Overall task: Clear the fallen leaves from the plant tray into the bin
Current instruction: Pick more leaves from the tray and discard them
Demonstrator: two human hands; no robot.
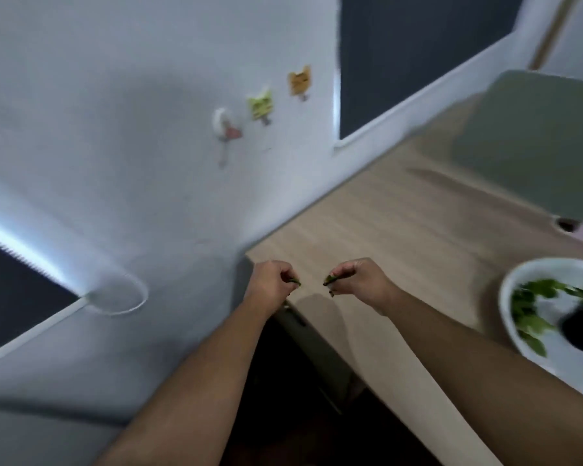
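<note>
Both forearms reach over the tabletop (401, 230) corner; left hand (270, 284) and right hand (357, 280) each have fingers clenched on green leaves (330, 280). Right of them, more leaves lie in the white tray (509, 297).

Both fists are hovering over the pale wooden tabletop (401, 230) corner: the left hand (271, 284) and right hand (357, 279) are each pinching what seems a small green leaf scrap.
</note>
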